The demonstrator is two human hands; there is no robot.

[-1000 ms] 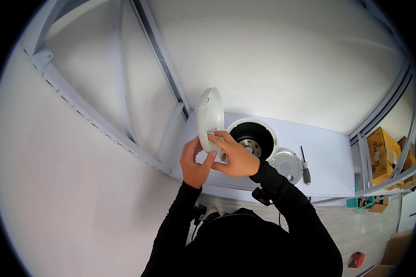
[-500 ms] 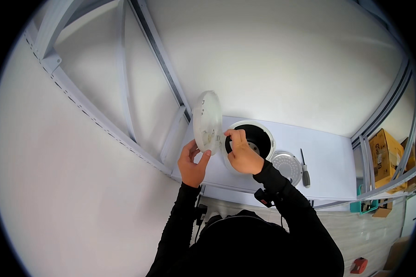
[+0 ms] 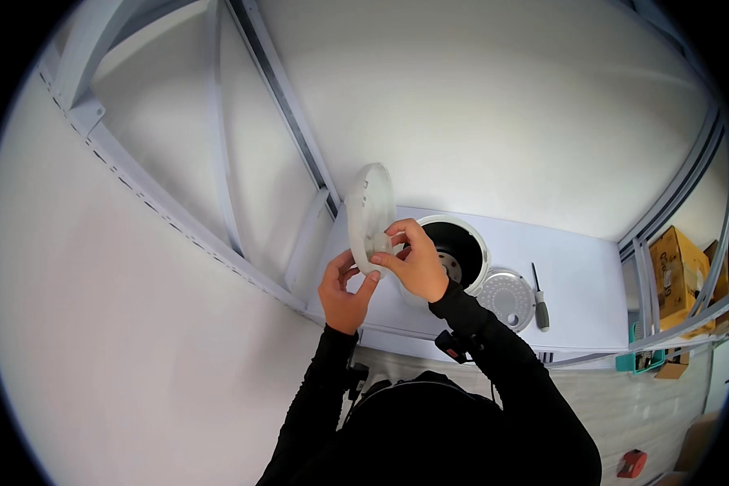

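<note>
A white round rice cooker lid [image 3: 368, 198] stands on edge, its inner side turned toward the pot. My left hand [image 3: 347, 293] holds its lower rim between thumb and fingers. My right hand [image 3: 417, 263] is closed in a pinch at the lid's inner side, low down, over a small whitish part [image 3: 378, 241] mostly covered by the fingers. Just behind the right hand sits the rice cooker body [image 3: 484, 247], uncovered, with a dark inside. Whether the lid is still joined to the body cannot be made out.
Right of the cooker lies a round perforated metal plate [image 3: 507, 298], with a grey-handled screwdriver [image 3: 540, 308] beside it. All rest on a white table [image 3: 583, 283] framed by metal posts. Cardboard boxes [image 3: 676, 275] and a teal basket [image 3: 646, 361] stand at far right.
My right hand has moved left and down from the cooker's rim side, closer to the lid's inner face. The lid has turned slightly, and the view has shifted a little.
</note>
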